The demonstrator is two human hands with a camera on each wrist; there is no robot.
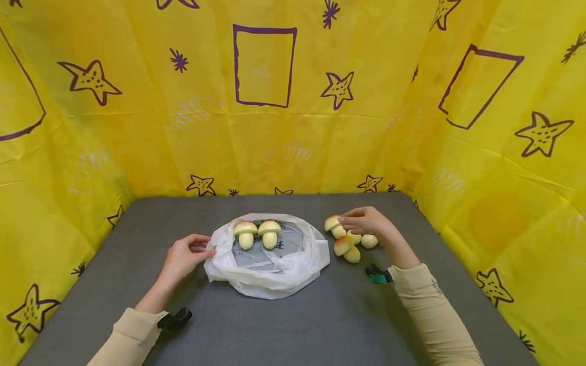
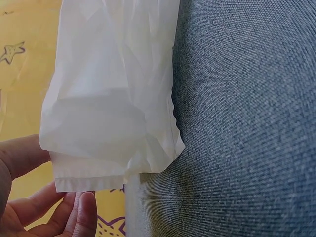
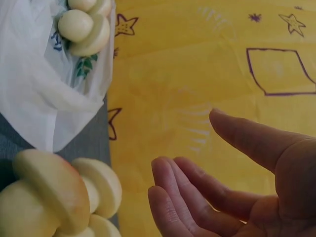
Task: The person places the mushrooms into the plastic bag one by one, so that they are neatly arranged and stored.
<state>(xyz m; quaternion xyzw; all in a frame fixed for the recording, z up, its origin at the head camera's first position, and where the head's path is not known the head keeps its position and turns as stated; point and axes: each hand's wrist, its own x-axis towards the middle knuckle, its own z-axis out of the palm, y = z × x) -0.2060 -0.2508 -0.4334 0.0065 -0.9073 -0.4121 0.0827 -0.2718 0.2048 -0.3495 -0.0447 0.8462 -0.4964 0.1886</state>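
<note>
A white plastic bag (image 1: pixel 274 284) lies on the table with its mouth spread wide. Inside it, side by side, are two toy mushrooms (image 1: pixel 269 235), cream with reddish caps. At the bag's left edge is my left hand (image 1: pixel 185 256); its thumb touches the plastic, and its other fingers curve loosely. My right hand (image 1: pixel 368 223) hovers over a small pile of toy mushrooms (image 1: pixel 350 249) to the right of the bag. In the right wrist view, that hand (image 3: pixel 237 187) has thumb and fingers apart with nothing between them, beside the mushrooms (image 3: pixel 54 192).
The dark grey table (image 1: pixel 293 330) is enclosed at the back and both sides by yellow cloth (image 1: pixel 293 147) with purple stars and frames. Black wrist straps (image 1: pixel 174 319) show at both sleeves.
</note>
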